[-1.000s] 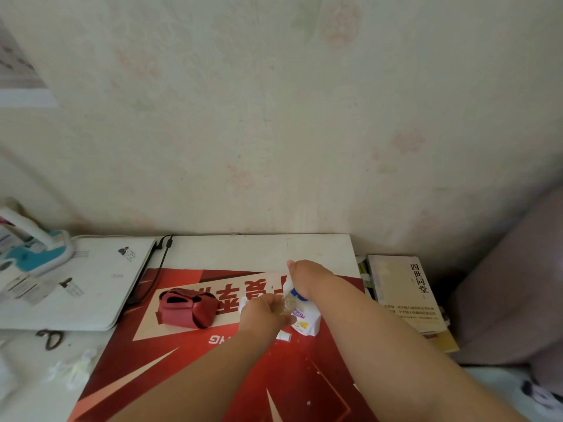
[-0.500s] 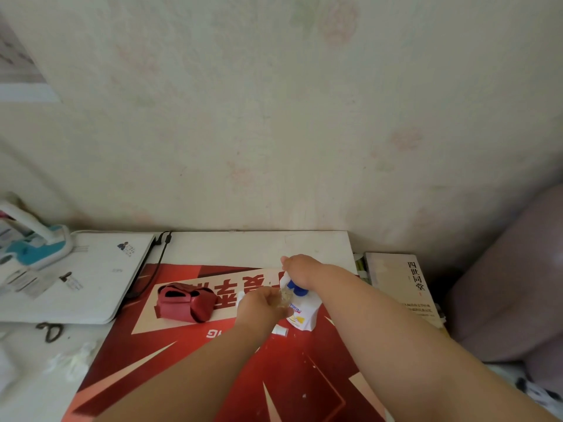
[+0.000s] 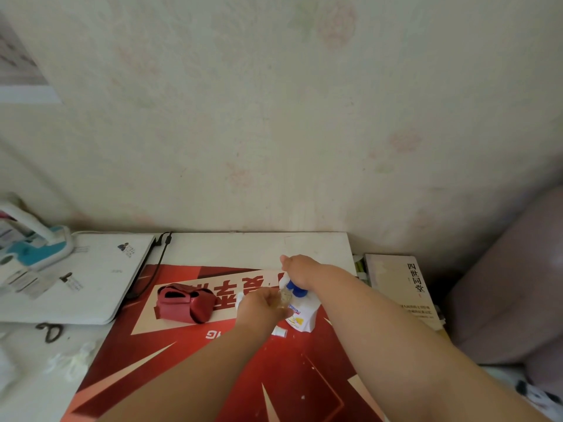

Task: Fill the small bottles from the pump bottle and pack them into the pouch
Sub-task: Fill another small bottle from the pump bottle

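Red pouch (image 3: 184, 303): is lying on the red poster (image 3: 189, 370), left of both hands and well apart from the bottles; nothing is showing inside its dark mouth.
White pump bottle (image 3: 301, 319): is standing upright on the poster near the right edge of the desk (image 3: 243, 248), its blue pump head mostly hidden under a hand.
Pumping side: the right hand (image 3: 300, 271) is sitting on top of the pump head, fingers curling down round it, seemingly pressing.
Catching side: the left hand (image 3: 262, 310) is pinching the small bottle (image 3: 285, 296), a clear one, and holding it against the nozzle, just left of the pump head.
Fill level: too small and blurred to tell.
White cap (image 3: 279, 332): is lying loose on the poster, just beside the pump bottle's base; probably belonging to the bottle being filled.
Step in hand: filling is under way, by my reading; packing is not yet begun.
Next move: is calling for the bottle mouth lining up under the nozzle through each press, then the pumping hand letting go to fetch the cap and screw it on before anything is going to the pouch.
Surroundings: a white laptop (image 3: 76, 278) is sitting at the left, a book (image 3: 402, 287) at the right.
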Demonstrator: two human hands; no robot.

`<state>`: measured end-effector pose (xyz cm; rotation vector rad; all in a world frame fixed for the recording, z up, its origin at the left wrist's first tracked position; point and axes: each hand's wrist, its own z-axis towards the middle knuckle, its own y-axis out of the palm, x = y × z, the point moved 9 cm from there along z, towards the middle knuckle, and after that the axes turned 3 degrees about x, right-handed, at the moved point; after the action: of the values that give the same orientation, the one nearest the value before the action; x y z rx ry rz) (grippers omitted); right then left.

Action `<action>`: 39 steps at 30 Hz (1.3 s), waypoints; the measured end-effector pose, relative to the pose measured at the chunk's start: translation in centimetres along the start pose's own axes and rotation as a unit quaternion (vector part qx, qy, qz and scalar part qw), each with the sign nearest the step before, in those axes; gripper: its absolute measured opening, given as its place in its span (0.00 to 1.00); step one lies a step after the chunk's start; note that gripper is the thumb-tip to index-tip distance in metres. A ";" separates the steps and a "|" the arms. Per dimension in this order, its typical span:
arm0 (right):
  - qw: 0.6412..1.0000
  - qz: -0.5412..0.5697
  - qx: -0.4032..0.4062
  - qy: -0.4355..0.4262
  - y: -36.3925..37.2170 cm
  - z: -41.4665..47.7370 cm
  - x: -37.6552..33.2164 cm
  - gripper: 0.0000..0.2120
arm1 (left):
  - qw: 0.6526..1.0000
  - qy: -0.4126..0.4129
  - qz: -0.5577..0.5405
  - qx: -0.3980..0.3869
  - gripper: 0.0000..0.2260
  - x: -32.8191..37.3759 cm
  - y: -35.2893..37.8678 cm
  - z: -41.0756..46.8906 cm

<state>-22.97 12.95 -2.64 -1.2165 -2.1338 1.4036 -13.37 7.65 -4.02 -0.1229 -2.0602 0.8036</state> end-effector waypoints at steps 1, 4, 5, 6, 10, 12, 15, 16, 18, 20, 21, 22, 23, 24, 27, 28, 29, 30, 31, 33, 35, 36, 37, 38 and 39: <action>1.000 -0.001 0.000 0.001 0.0 0.0 0.0 0.30 | 1.000 0.001 0.003 0.000 0.17 0.0 0.0 0.0; 1.000 0.002 -0.003 0.001 0.1 0.0 0.2 0.30 | 1.000 -0.004 0.003 0.001 0.18 -0.1 0.0 0.0; 1.000 0.001 -0.002 -0.001 0.0 0.0 0.1 0.29 | 1.000 -0.005 0.004 0.002 0.18 -0.1 0.0 0.0; 1.000 0.000 -0.001 -0.002 0.0 0.0 0.1 0.29 | 1.000 -0.005 0.005 0.003 0.19 -0.1 0.0 0.0; 1.000 -0.010 -0.001 -0.003 0.1 0.0 0.1 0.29 | 1.000 -0.009 0.004 0.002 0.19 -0.2 0.1 0.0; 1.000 -0.016 -0.002 -0.003 0.1 0.2 0.1 0.28 | 1.000 -0.011 0.000 0.003 0.19 -0.3 0.1 0.1; 1.000 -0.017 -0.002 0.000 0.0 0.2 0.1 0.29 | 1.000 -0.013 -0.006 0.001 0.19 -0.3 0.2 0.0; 1.000 -0.015 -0.001 0.002 0.0 0.2 0.2 0.30 | 1.000 -0.014 -0.006 0.001 0.19 -0.4 0.2 0.0; 1.000 -0.012 -0.003 0.006 0.1 0.2 0.2 0.30 | 1.000 -0.013 -0.003 0.001 0.19 -0.5 0.2 -0.1; 1.000 -0.010 -0.005 0.011 0.3 0.2 0.2 0.31 | 1.000 -0.014 -0.001 0.001 0.18 -0.5 0.2 -0.1; 1.000 -0.011 -0.006 0.014 0.3 0.3 0.3 0.31 | 1.000 -0.016 -0.001 0.001 0.18 -0.5 0.1 -0.1; 1.000 -0.012 -0.008 0.015 0.3 0.2 0.3 0.32 | 1.000 -0.017 -0.002 0.001 0.18 -0.5 0.1 -0.1; 1.000 -0.012 -0.009 0.016 0.3 0.2 0.3 0.32 | 1.000 -0.017 -0.003 0.000 0.18 -0.5 0.1 -0.1; 1.000 -0.012 -0.011 0.015 0.2 0.2 0.3 0.32 | 1.000 -0.017 -0.002 -0.001 0.18 -0.5 0.1 -0.1; 1.000 -0.015 -0.010 0.012 0.1 0.1 0.2 0.30 | 1.000 -0.018 -0.004 -0.002 0.19 -0.5 0.1 -0.2; 1.000 -0.016 -0.008 0.012 0.1 0.1 0.2 0.30 | 1.000 -0.018 -0.003 -0.003 0.19 -0.4 0.1 -0.3; 1.000 -0.016 -0.007 0.012 0.1 0.1 0.1 0.30 | 1.000 -0.018 -0.001 -0.002 0.19 -0.4 0.1 -0.3; 1.000 -0.015 -0.007 0.012 0.1 0.0 0.1 0.30 | 1.000 -0.019 0.000 -0.001 0.20 -0.4 0.1 -0.3; 1.000 -0.013 -0.009 0.013 0.1 0.0 0.1 0.30 | 1.000 -0.019 -0.002 -0.001 0.20 -0.3 0.0 -0.3; 1.000 -0.008 -0.013 0.015 0.1 -0.1 0.2 0.31 | 1.000 -0.019 -0.008 0.000 0.20 -0.4 0.0 -0.4; 1.000 -0.002 -0.013 0.015 0.0 -0.1 0.2 0.31 | 1.000 -0.019 -0.012 0.002 0.19 -0.4 0.0 -0.5; 1.000 -0.002 -0.013 0.015 0.0 -0.2 0.2 0.31 | 1.000 -0.020 -0.013 0.002 0.19 -0.4 0.0 -0.5; 1.000 -0.003 -0.013 0.015 0.0 -0.2 0.2 0.31 | 1.000 -0.021 -0.014 0.002 0.19 -0.4 0.0 -0.5; 1.000 -0.005 -0.013 0.014 0.0 -0.2 0.2 0.31 | 1.000 -0.021 -0.014 0.002 0.20 -0.4 0.0 -0.5; 1.000 -0.008 -0.013 0.014 0.0 -0.2 0.2 0.31 | 1.000 -0.022 -0.014 0.002 0.20 -0.4 0.0 -0.5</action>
<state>-22.96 13.22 -2.53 -1.2195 -2.1438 1.3493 -12.77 7.71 -4.08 -0.0744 -2.0966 0.7983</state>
